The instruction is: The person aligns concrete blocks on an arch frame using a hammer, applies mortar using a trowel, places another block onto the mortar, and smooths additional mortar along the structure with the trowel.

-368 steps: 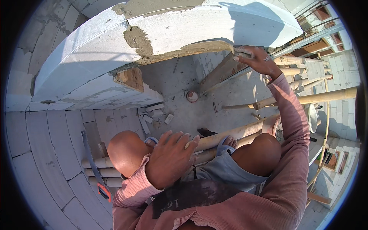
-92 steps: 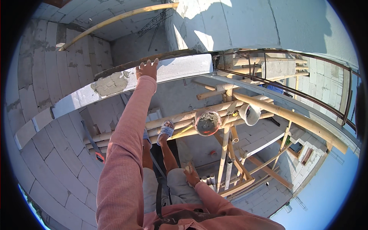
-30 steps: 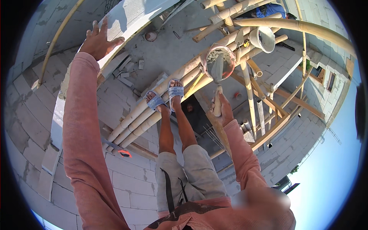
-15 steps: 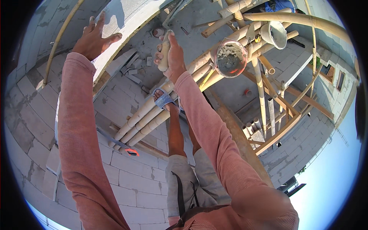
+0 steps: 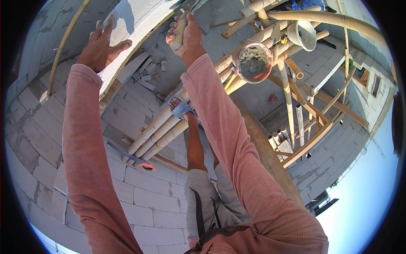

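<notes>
My left hand (image 5: 101, 47) is spread, fingers apart, on the pale face of a long block wall edge (image 5: 146, 19) at the upper left. My right hand (image 5: 190, 38) is wrapped round the thick, worn handle of a trowel (image 5: 179, 31), just right of that edge. The trowel's metal part reaches toward the top of the picture and is only partly visible. A bucket of grey mortar (image 5: 254, 59) stands on bamboo poles, right of my right forearm.
Bamboo scaffold poles (image 5: 165, 127) run under my sandalled foot (image 5: 181, 108). A second pale bucket (image 5: 302, 35) and another trowel (image 5: 275, 33) sit at the upper right. A handsaw (image 5: 131, 157) lies at lower left. Block offcuts (image 5: 146, 78) lie below the wall edge.
My right hand has moved away from me with the trowel, toward the top of the picture. My left hand stays nearly in the same place, still spread.
</notes>
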Demonstrator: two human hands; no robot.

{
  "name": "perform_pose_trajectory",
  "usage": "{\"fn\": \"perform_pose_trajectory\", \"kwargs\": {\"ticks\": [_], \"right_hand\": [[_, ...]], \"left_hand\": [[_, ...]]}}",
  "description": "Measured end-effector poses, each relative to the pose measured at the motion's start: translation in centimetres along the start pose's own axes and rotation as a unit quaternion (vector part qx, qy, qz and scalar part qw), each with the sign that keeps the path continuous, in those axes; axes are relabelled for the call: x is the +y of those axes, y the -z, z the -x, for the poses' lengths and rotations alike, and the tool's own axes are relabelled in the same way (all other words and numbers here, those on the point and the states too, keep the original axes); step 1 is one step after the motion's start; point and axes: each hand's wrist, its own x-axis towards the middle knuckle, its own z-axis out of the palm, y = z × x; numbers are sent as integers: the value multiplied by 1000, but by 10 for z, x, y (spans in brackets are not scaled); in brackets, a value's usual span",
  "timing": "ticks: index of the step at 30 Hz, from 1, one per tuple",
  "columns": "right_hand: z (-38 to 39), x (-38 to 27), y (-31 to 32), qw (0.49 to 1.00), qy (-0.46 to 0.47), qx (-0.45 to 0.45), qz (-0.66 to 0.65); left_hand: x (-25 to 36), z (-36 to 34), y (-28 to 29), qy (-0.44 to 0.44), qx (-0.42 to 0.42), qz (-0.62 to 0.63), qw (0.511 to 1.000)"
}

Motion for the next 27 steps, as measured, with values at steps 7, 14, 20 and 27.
{"fn": "perform_pose_trajectory", "kwargs": {"ticks": [7, 14, 20, 27], "right_hand": [[18, 12, -5, 1000, 0, 17, -24], [24, 29, -29, 996, 11, 27, -84], [26, 28, -31, 998, 53, 31, -22], [21, 26, -39, 996, 81, 15, -42]], "left_hand": [[-1, -4, 4, -3, -32, -16, 999], [-11, -8, 2, -9, -29, -12, 999], [8, 1, 6, 15, -37, -28, 999], [7, -1, 3, 7, -17, -30, 999]]}}
